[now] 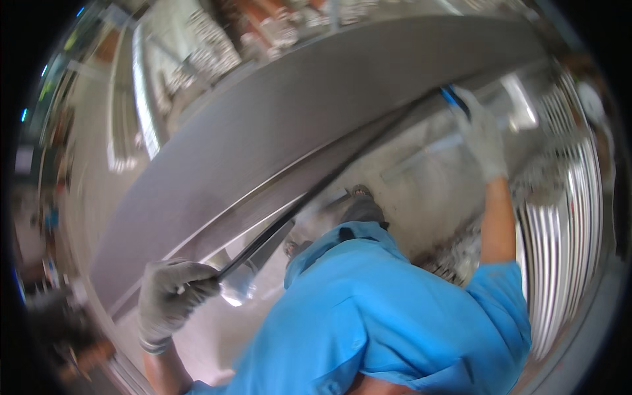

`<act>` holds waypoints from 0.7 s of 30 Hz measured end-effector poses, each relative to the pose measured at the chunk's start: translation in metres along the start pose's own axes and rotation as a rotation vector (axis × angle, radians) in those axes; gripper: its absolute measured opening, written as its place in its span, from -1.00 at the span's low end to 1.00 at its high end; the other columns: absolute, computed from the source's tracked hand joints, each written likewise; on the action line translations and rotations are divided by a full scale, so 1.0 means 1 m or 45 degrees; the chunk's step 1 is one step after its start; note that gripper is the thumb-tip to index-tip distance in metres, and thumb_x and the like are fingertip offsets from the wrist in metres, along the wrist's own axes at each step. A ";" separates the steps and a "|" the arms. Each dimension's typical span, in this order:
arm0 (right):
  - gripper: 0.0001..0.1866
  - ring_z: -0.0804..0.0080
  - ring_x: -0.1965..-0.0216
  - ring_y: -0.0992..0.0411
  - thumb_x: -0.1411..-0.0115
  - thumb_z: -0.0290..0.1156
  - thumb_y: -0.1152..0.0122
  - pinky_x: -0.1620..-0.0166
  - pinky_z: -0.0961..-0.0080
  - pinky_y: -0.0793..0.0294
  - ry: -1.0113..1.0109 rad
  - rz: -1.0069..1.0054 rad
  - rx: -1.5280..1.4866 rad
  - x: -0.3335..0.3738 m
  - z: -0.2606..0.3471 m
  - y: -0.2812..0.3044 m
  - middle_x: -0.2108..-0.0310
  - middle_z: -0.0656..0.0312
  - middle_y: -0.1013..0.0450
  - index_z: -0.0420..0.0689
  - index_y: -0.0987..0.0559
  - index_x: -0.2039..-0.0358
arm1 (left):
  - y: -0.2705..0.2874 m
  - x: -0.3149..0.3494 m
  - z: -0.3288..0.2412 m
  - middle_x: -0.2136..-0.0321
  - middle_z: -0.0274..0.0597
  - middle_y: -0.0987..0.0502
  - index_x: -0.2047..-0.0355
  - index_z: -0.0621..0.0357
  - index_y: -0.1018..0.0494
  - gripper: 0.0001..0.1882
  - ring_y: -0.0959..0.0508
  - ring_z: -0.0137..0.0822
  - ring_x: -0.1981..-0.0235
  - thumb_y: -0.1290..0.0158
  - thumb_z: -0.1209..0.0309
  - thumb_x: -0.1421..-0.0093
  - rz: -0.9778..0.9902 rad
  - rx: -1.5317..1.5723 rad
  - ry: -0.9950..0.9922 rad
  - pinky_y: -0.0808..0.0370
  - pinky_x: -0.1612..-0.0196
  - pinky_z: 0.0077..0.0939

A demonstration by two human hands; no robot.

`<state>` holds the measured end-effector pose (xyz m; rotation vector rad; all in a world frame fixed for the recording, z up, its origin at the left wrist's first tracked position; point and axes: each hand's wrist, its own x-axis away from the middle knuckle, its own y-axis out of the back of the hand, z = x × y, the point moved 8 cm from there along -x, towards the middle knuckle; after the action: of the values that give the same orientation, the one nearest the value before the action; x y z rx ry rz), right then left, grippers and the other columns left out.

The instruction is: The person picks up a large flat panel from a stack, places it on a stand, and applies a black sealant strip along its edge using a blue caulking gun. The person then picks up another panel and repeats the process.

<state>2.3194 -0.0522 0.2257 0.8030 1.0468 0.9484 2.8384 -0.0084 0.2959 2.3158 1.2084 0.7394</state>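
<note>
My left hand [172, 299], in a pale grey work glove, is closed round the near left end of a long, thin dark strip [327, 179]. The strip slants up to the right, along the near edge of a long grey worktable [263, 125]. At its far end is my right hand [484, 138], also gloved, with the fingers bent round a small blue and black object [453, 97]. Blur hides what kind of object that is, and whether these fingers grip the strip too.
Stacks of long pale metal profiles [559, 257] lie close on my right. Beyond the table are more bundled lengths [207, 46] and a shiny wrapped bar [143, 92]. My feet stand on the floor [421, 197] below the strip.
</note>
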 end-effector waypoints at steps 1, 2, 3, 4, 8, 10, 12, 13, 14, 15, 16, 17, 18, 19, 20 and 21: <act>-0.58 -0.14 -0.06 -0.47 -0.34 -0.14 -0.12 -0.10 0.07 -0.43 -0.065 0.008 0.037 0.001 0.001 -0.002 -0.03 -0.06 -0.54 0.03 -0.53 -0.16 | 0.001 -0.003 -0.011 0.54 -0.11 -0.63 0.42 0.27 -0.64 -0.89 -0.61 -0.35 0.51 -0.34 0.60 -0.01 0.027 0.041 -0.166 -0.47 0.44 -0.47; -0.57 -0.12 -0.07 -0.47 -0.35 -0.11 -0.10 -0.10 0.07 -0.43 -0.169 0.033 0.069 0.002 0.001 -0.004 -0.01 -0.05 -0.55 0.06 -0.52 -0.17 | -0.003 -0.012 -0.005 0.55 -0.17 -0.59 0.43 0.26 -0.60 -0.89 -0.56 -0.40 0.52 -0.33 0.61 -0.03 0.110 0.055 -0.152 -0.44 0.47 -0.50; -0.57 -0.11 -0.08 -0.47 -0.35 -0.08 -0.09 -0.10 0.07 -0.44 -0.302 0.091 0.112 0.001 -0.001 -0.008 0.01 -0.03 -0.56 0.10 -0.51 -0.17 | -0.007 -0.023 -0.002 0.56 -0.23 -0.56 0.45 0.24 -0.56 -0.88 -0.52 -0.45 0.54 -0.31 0.63 -0.04 0.139 0.140 -0.238 -0.42 0.49 -0.52; -0.57 -0.08 -0.07 -0.49 -0.35 -0.07 -0.08 -0.10 0.07 -0.45 -0.350 0.095 0.161 0.000 0.003 -0.006 0.02 0.00 -0.57 0.10 -0.51 -0.17 | -0.010 -0.035 0.011 0.56 -0.32 -0.49 0.40 0.23 -0.50 -0.84 -0.44 -0.53 0.56 -0.29 0.63 -0.10 0.138 0.227 -0.189 -0.40 0.49 -0.55; -0.58 0.02 -0.07 -0.51 -0.35 -0.10 -0.07 -0.12 0.10 -0.46 -0.476 0.126 0.290 -0.005 0.021 -0.001 0.03 0.05 -0.58 0.09 -0.50 -0.17 | -0.008 -0.050 0.050 0.56 -0.35 -0.46 0.33 0.26 -0.47 -0.86 -0.42 -0.55 0.54 -0.23 0.64 -0.17 0.026 0.350 -0.247 -0.40 0.48 -0.56; -0.60 0.04 -0.08 -0.51 -0.35 -0.12 -0.07 -0.12 0.11 -0.46 -0.541 0.140 0.294 -0.005 0.026 -0.001 0.03 0.04 -0.58 0.07 -0.52 -0.14 | -0.005 -0.043 0.051 0.54 -0.35 -0.45 0.30 0.27 -0.45 -0.88 -0.40 -0.55 0.53 -0.19 0.63 -0.22 -0.074 0.311 -0.373 -0.39 0.48 -0.56; -0.63 0.04 -0.08 -0.51 -0.34 -0.14 -0.07 -0.12 0.11 -0.46 -0.574 0.139 0.312 -0.004 0.028 -0.001 0.03 0.05 -0.57 0.05 -0.53 -0.10 | -0.015 -0.037 0.055 0.51 -0.32 -0.45 0.29 0.29 -0.45 -0.90 -0.41 -0.54 0.51 -0.17 0.61 -0.24 0.024 0.373 -0.275 -0.39 0.47 -0.56; -0.64 0.04 -0.07 -0.51 -0.34 -0.15 -0.08 -0.11 0.11 -0.46 -0.560 0.117 0.323 -0.005 0.030 -0.001 0.03 0.05 -0.57 0.05 -0.54 -0.09 | -0.017 -0.033 0.052 0.50 -0.31 -0.45 0.28 0.30 -0.44 -0.90 -0.41 -0.54 0.50 -0.16 0.60 -0.25 0.052 0.409 -0.301 -0.40 0.46 -0.56; -0.65 0.03 -0.06 -0.51 -0.33 -0.16 -0.08 -0.10 0.11 -0.47 -0.546 0.099 0.335 -0.005 0.032 0.000 0.04 0.05 -0.57 0.05 -0.55 -0.07 | -0.022 -0.032 0.051 0.50 -0.33 -0.45 0.23 0.30 -0.47 -0.89 -0.39 -0.56 0.53 -0.14 0.50 -0.33 0.082 0.307 -0.272 -0.36 0.49 -0.60; -0.66 0.03 -0.06 -0.51 -0.33 -0.16 -0.07 -0.10 0.11 -0.47 -0.549 0.105 0.327 -0.005 0.032 0.000 0.04 0.06 -0.58 0.05 -0.55 -0.06 | -0.024 -0.031 0.055 0.51 -0.34 -0.44 0.21 0.30 -0.48 -0.86 -0.37 -0.57 0.55 -0.12 0.45 -0.36 0.101 0.393 -0.202 -0.34 0.51 -0.63; -0.67 0.03 -0.05 -0.52 -0.33 -0.16 -0.07 -0.09 0.10 -0.47 -0.554 0.107 0.317 -0.005 0.032 -0.001 0.04 0.07 -0.58 0.05 -0.55 -0.04 | -0.022 -0.029 0.055 0.53 -0.36 -0.44 0.19 0.30 -0.49 -0.83 -0.36 -0.59 0.57 -0.10 0.40 -0.39 0.088 0.498 -0.186 -0.32 0.53 -0.66; -0.68 0.03 -0.04 -0.52 -0.33 -0.17 -0.06 -0.09 0.10 -0.48 -0.564 0.100 0.308 -0.006 0.032 0.000 0.04 0.08 -0.58 0.05 -0.56 -0.03 | -0.023 -0.031 0.062 0.54 -0.38 -0.43 0.16 0.30 -0.51 -0.79 -0.35 -0.60 0.60 -0.08 0.35 -0.42 0.087 0.570 -0.078 -0.30 0.55 -0.69; -0.68 0.03 -0.04 -0.52 -0.33 -0.17 -0.06 -0.08 0.10 -0.48 -0.574 0.113 0.294 -0.006 0.031 -0.001 0.04 0.08 -0.58 0.05 -0.56 -0.03 | -0.020 -0.030 0.070 0.60 -0.41 -0.41 0.12 0.31 -0.53 -0.64 -0.30 -0.64 0.65 0.00 0.19 -0.47 0.079 0.609 0.030 -0.23 0.61 -0.73; -0.68 0.03 -0.03 -0.53 -0.33 -0.18 -0.05 -0.08 0.10 -0.48 -0.587 0.119 0.282 -0.005 0.031 -0.001 0.04 0.09 -0.58 0.05 -0.56 -0.03 | -0.020 -0.031 0.067 0.61 -0.41 -0.41 0.11 0.32 -0.53 -0.62 -0.30 -0.65 0.65 0.00 0.17 -0.47 0.133 0.671 -0.034 -0.22 0.63 -0.73; -0.68 0.03 -0.02 -0.53 -0.33 -0.18 -0.04 -0.07 0.10 -0.49 -0.603 0.123 0.276 -0.005 0.030 -0.001 0.04 0.10 -0.58 0.05 -0.56 -0.03 | -0.019 -0.032 0.070 0.62 -0.41 -0.41 0.10 0.32 -0.54 -0.60 -0.31 -0.65 0.65 0.00 0.15 -0.47 0.178 0.695 0.000 -0.22 0.64 -0.73; -0.68 0.03 -0.02 -0.53 -0.33 -0.18 -0.04 -0.07 0.09 -0.49 -0.602 0.105 0.280 -0.004 0.030 0.000 0.05 0.10 -0.58 0.06 -0.56 -0.04 | -0.020 -0.034 0.076 0.63 -0.41 -0.41 0.09 0.33 -0.54 -0.58 -0.31 -0.65 0.65 0.00 0.13 -0.47 0.215 0.689 0.091 -0.21 0.65 -0.73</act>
<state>2.3474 -0.0590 0.2365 1.1934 0.7133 0.6691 2.8580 -0.0355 0.2172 2.8799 1.3912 0.6076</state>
